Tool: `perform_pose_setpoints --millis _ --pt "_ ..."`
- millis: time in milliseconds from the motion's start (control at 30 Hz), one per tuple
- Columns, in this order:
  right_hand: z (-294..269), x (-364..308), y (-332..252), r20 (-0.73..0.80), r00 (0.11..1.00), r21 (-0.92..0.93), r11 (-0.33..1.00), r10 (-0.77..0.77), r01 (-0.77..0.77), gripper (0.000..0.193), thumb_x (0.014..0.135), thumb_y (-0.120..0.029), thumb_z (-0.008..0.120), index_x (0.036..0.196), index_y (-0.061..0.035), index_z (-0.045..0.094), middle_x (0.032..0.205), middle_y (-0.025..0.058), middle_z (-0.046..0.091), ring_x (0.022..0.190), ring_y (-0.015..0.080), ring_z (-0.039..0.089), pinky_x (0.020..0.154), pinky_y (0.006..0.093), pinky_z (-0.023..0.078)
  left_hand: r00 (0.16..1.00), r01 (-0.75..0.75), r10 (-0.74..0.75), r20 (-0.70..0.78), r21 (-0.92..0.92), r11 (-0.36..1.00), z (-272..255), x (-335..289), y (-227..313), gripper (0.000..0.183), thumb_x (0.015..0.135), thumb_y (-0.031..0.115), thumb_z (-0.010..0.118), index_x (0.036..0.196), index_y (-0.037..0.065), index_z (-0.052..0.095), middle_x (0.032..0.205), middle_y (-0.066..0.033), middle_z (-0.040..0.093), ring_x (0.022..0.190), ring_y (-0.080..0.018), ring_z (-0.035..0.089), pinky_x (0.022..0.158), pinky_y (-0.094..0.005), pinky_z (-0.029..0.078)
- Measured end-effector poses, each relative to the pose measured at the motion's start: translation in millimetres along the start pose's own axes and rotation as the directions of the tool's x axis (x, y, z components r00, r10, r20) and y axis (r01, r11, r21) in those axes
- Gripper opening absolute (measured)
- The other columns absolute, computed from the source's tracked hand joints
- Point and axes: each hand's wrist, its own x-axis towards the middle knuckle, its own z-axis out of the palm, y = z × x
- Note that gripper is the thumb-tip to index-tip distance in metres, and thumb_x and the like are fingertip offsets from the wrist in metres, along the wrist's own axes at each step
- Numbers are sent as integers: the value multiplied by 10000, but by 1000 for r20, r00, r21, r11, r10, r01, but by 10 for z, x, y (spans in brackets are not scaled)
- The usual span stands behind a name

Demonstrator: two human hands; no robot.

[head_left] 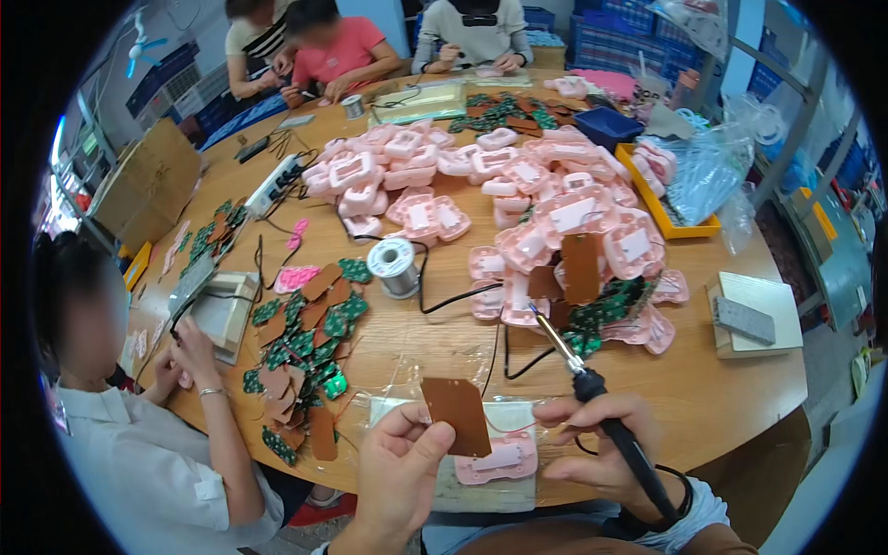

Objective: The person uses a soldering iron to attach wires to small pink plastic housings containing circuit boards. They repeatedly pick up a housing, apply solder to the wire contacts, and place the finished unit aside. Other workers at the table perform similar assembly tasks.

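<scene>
My left hand (400,474) pinches a brown circuit board (457,418) between thumb and fingers, its plain side facing me. A soldering iron (589,385) lies across my right hand (606,451), its metal tip pointing up and left toward the heaped parts. The right thumb and forefinger are spread apart. A thin reddish wire (511,430) runs from beside the board to the right fingertips; whether they grip it I cannot tell. Below the board, a pink plastic shell (499,460) with a white inner panel lies on a pale work pad (481,498).
Pink shells (564,199) heap across the table's middle. Green and brown circuit boards (314,347) pile at left, near a solder spool (393,266). A box with a grey block (743,319) stands right, below a yellow tray (680,222). A co-worker (157,444) sits left; several others sit beyond.
</scene>
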Motion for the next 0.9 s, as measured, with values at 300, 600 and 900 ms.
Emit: perform_pose_setpoints --millis 300,600,900 --pt "-37 37 -117 -243 966 229 973 85 -29 342 776 78 680 995 -32 442 953 180 631 874 175 650 692 272 557 997 -56 49 65 115 992 -46 -148 -144 207 833 16 628 1014 -40 545 956 -118 628 884 -206 612 809 -335 494" --pt "-235 94 -209 -264 959 227 973 101 -40 380 755 50 716 994 -49 437 981 178 634 836 168 655 661 246 543 551 -744 485 679 663 -84 44 -245 73 209 734 -28 693 897 42 582 812 -97 646 778 -275 576 727 -382 451" --pt "-87 123 -296 -312 935 292 953 168 -73 306 742 36 735 917 -30 494 845 72 584 774 137 655 662 227 559 386 -740 435 814 554 -381 123 -391 86 185 759 0 673 914 71 602 906 -59 667 814 -237 566 716 -342 429"
